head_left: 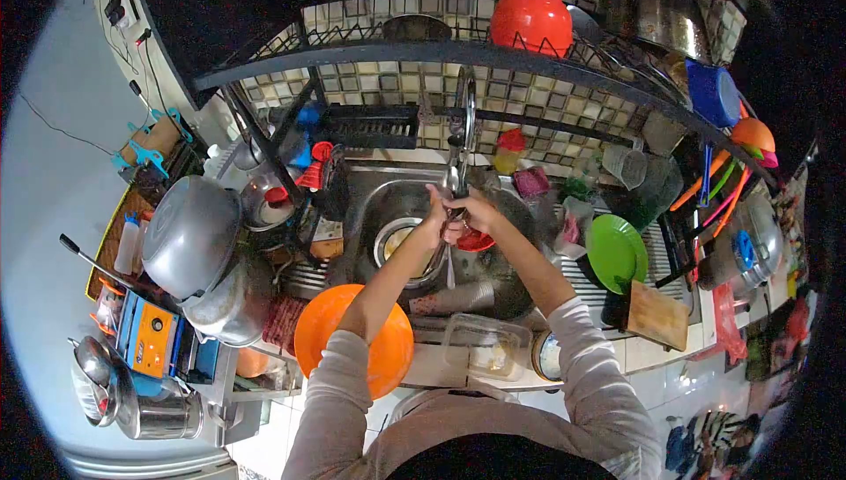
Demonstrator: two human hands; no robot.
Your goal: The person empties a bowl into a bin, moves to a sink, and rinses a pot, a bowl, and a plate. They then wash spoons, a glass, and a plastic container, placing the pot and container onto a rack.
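Both my hands are together under the faucet (456, 167), over the sink (366, 207). My left hand (437, 218) is on the left, its thumb raised and its lower fingers partly hidden. From the right, my right hand (473, 214) comes in with its fingers curled against the left one. What lies between them, if anything, is too small to tell. Below them in the sink are a metal bowl (384, 255), a red dish (477, 242) and a stack of clear cups (476, 297).
An orange basin (317, 334) and a clear plastic container (458, 365) sit at the front edge. A green plate (617, 255) and a wooden board (658, 317) are on the right. Large pots (189, 233) stand left. A black rack (397, 52) spans overhead, holding a red bowl (531, 22).
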